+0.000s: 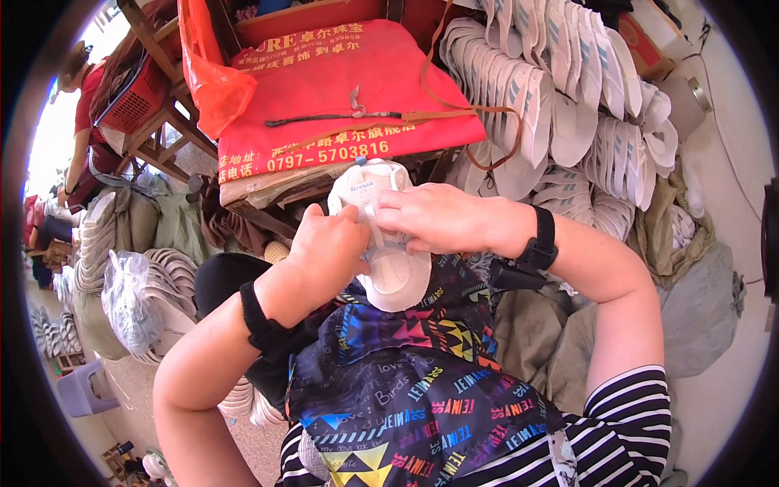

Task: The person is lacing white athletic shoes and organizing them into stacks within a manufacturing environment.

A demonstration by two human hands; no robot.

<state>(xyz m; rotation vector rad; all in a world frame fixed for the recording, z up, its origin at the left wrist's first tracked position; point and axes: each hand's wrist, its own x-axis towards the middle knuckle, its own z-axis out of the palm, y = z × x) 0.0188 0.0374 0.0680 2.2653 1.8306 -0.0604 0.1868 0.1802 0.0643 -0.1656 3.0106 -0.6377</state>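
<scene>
Both hands are closed on a small white shoe [388,243] held over the lap, sole toward the apron [406,381]. The left hand [329,243] pinches its side, and the right hand [438,217] grips across the top. Best, I'd say, to keep the left grip steady and let the right fingertips work. Stacked white soles [552,89] lie beyond.

A shoe sole [388,243] lies between both hands, stacked soles [560,105] behind right.

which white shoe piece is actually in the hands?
The white shoe on the lap, gripped by left hand and right hand; the stacked soles lie untouched.
</scene>
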